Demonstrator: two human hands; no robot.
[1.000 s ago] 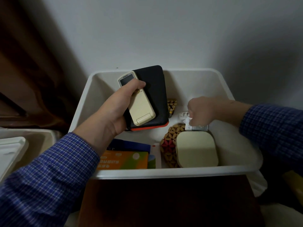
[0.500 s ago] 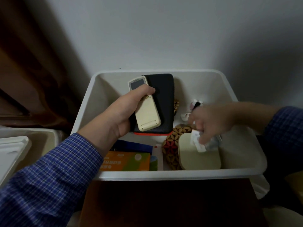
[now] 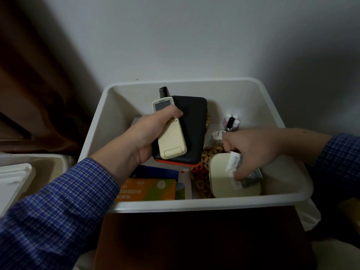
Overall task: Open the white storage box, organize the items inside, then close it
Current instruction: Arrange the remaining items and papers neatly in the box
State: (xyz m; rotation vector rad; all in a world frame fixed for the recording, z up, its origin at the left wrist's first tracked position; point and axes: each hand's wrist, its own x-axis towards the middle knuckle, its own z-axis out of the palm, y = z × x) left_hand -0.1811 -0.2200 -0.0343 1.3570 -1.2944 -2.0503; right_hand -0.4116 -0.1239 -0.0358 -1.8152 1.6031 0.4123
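The white storage box [image 3: 194,204] stands open against the wall. Above its left half, my left hand [image 3: 144,137] grips a cream remote control [image 3: 171,139] stacked on a black case with a red edge [image 3: 192,129]; a black comb [image 3: 163,92] sticks up behind them. My right hand [image 3: 251,151] holds a small clear packet with a white label [image 3: 234,170] over a cream rounded case [image 3: 222,178] at the box's near right. Beside that case lies a wooden bead mat [image 3: 202,168]. An orange box [image 3: 148,190] and a blue item [image 3: 155,170] lie near left.
Small nail polish bottles [image 3: 231,122] and a white plug [image 3: 217,135] sit at the box's far right. A white lid [image 3: 11,178] rests on another container at the left. A dark wooden surface [image 3: 194,240] lies in front of the box. The wall is close behind.
My right hand drew back from the far right of the box toward me with the labelled packet and now hovers over the cream case. My left hand shifted slightly right with the remote and case.
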